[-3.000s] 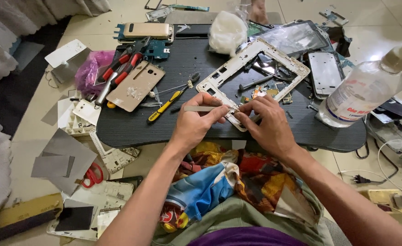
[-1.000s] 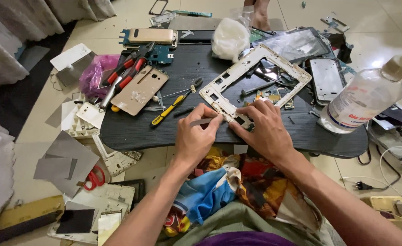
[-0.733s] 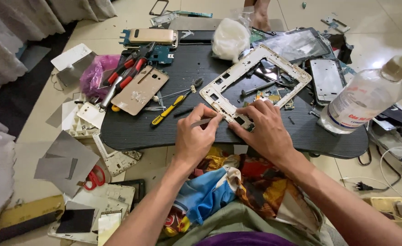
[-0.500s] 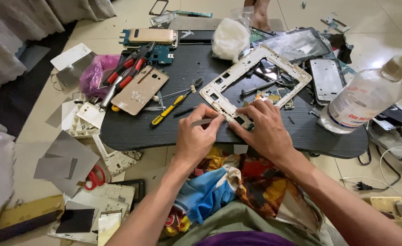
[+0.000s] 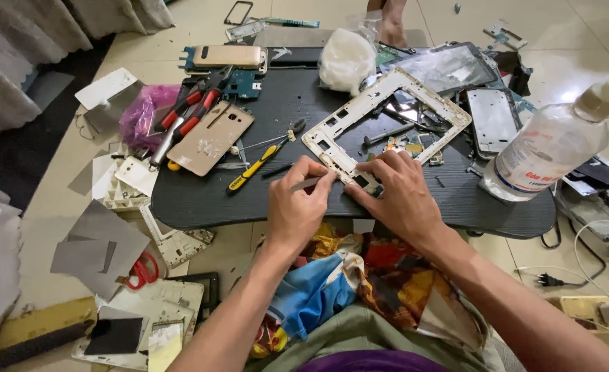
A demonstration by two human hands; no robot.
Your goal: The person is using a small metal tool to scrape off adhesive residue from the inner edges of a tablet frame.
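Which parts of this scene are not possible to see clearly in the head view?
- Tip of the thin tool in the left hand: hidden by the fingers.
- Near corner of the white frame: covered by the right hand.
- Small parts inside the frame: too small to identify.
- Clear bottle label: blurred.

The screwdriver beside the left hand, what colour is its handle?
Yellow and black, on the screwdriver, seen in the head view.

Label, screens and bags on the work mat

A clear bottle [image 5: 549, 148] with a white label is seen right; glass screens [image 5: 449, 65] upper right; a white bag [image 5: 347, 60] top centre; a pink bag [image 5: 146, 114] left.
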